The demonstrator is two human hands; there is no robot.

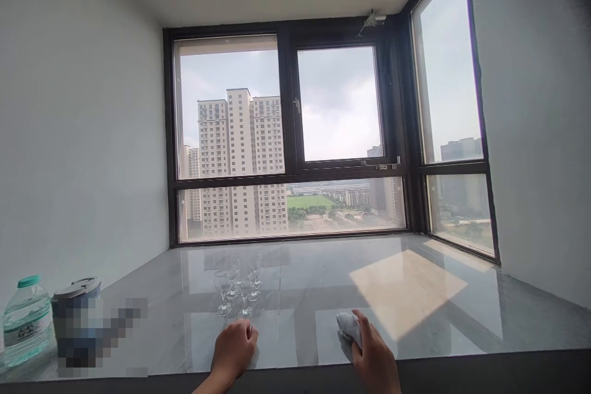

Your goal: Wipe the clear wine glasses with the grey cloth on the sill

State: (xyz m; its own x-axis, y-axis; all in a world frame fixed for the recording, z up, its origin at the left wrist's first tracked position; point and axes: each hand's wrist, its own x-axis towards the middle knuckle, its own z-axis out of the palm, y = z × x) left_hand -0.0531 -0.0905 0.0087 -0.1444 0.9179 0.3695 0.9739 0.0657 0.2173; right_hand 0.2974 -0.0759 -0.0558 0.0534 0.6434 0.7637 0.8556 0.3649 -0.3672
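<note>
My left hand (234,345) is curled into a fist at the front of the grey, glossy windowsill (305,295); nothing shows in its fingers. Just beyond it stand several small clear stemmed glasses (245,295), upright in a close group. To the right, my right hand (376,351) grips a bunched pale grey cloth (349,325) between thumb and fingers, low over the sill. Whether the cloth touches the surface I cannot tell.
A clear water bottle with a green cap (28,320) stands at the far left. Beside it is a dark lidded container (76,301), partly blurred out. Dark-framed windows (286,178) rise behind the sill, and a sunlit patch (409,289) lies on its right side.
</note>
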